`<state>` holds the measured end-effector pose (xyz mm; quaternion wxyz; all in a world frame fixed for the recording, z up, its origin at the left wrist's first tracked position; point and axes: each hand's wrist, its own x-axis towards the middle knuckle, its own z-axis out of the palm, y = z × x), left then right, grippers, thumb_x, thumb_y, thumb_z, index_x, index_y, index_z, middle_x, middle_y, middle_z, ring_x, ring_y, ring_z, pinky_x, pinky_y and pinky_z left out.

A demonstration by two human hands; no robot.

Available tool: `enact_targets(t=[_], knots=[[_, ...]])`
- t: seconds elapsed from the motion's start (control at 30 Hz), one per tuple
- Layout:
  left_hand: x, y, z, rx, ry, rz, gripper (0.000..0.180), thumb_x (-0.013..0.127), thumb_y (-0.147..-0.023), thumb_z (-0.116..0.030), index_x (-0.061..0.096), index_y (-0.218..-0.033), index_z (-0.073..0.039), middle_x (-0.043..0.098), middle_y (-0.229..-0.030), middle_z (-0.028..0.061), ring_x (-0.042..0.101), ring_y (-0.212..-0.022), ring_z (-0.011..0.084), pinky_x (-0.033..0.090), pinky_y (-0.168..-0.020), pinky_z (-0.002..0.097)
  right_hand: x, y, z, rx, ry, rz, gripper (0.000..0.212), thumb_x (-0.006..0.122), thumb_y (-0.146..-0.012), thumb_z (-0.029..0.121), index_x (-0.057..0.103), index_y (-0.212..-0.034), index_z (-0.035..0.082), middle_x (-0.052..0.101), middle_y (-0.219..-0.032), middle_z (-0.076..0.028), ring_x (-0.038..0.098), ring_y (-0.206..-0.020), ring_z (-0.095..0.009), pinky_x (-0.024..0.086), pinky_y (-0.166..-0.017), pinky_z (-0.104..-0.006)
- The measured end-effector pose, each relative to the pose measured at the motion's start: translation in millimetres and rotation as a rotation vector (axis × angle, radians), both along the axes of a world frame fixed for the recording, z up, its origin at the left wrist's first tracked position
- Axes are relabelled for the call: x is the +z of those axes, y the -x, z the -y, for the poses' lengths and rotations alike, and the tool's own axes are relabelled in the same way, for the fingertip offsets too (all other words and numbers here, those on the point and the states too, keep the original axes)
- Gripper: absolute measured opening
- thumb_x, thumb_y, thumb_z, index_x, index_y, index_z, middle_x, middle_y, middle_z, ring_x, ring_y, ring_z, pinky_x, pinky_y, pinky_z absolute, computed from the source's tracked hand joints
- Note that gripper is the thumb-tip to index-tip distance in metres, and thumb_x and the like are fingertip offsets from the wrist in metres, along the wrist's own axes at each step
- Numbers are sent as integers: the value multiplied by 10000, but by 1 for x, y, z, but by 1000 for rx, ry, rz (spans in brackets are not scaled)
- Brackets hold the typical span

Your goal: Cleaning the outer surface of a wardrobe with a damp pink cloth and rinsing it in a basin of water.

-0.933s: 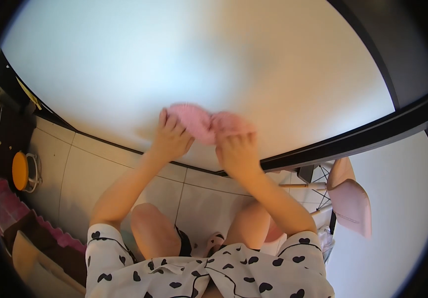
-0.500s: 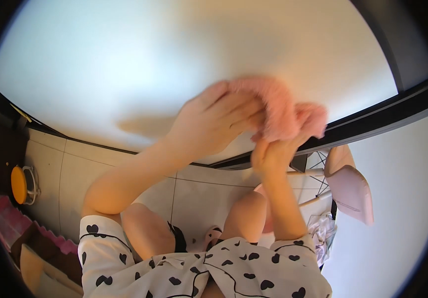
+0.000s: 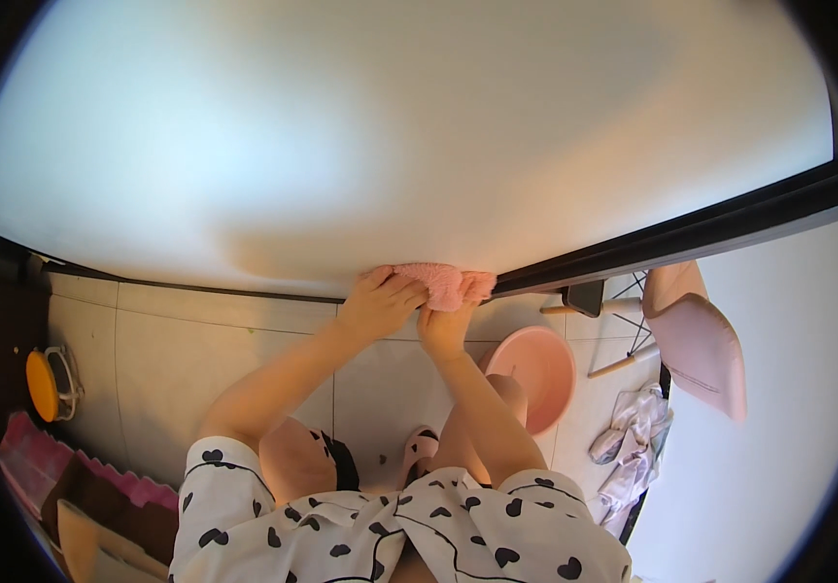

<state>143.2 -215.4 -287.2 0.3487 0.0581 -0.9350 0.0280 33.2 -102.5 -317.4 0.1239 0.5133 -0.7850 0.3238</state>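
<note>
A pink fluffy cloth (image 3: 443,284) lies bunched at the near edge of a wide white table top (image 3: 390,146). My left hand (image 3: 380,301) presses flat on the cloth's left part at the table's edge. My right hand (image 3: 445,325) grips the cloth from below the edge, fingers curled up into it. Both forearms rise from my lap, where a white garment with black hearts (image 3: 409,530) shows.
A pink round basin (image 3: 535,374) sits on the tiled floor under the table. A pink chair (image 3: 696,335) stands to the right, with crumpled clothes (image 3: 632,437) beneath it. An orange round object (image 3: 42,386) and a pink-edged box (image 3: 59,476) are at the left.
Both hands and the cloth have come back from further out on the table to its near edge. The left hand now lies over the cloth; the right holds it from below.
</note>
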Motion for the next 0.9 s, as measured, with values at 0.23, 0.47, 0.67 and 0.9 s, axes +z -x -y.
enact_targets(t=[0.23, 0.47, 0.67, 0.9], knots=[[-61, -4, -22, -29, -127, 112, 221, 548, -730, -107, 619, -931, -46, 584, -992, 77, 510, -997, 238, 375, -954, 473, -62, 3, -25, 74, -57, -21, 557, 566, -806, 49, 359, -1295, -117, 402, -1265, -334, 405, -1116, -535, 338, -949, -565], [-37, -6, -33, 17, -176, 81, 307, 578, -725, -108, 598, -1016, -13, 558, -1077, 130, 498, -1033, 302, 365, -973, 496, -23, 1, -19, 63, -6, 74, 680, 580, -794, 73, 246, -1349, -134, 306, -1352, -336, 262, -1250, -538, 190, -1049, -558], [47, 30, -27, 78, -131, -363, 327, 591, -753, -176, 583, -1069, -92, 532, -1089, 105, 452, -1069, 308, 337, -956, 529, 115, 12, 17, -14, 269, -254, 737, 571, -762, 124, 223, -1360, -126, 311, -1355, -309, 224, -1277, -488, 181, -1043, -540], [22, -10, -22, 274, -530, -321, 541, 629, -774, -228, 468, -1260, -50, 423, -1299, 193, 377, -1181, 451, 300, -939, 632, 137, 0, 51, 483, 171, -684, 293, 605, -657, 88, 625, -949, 98, 616, -932, 11, 579, -838, -179, 467, -741, -325]])
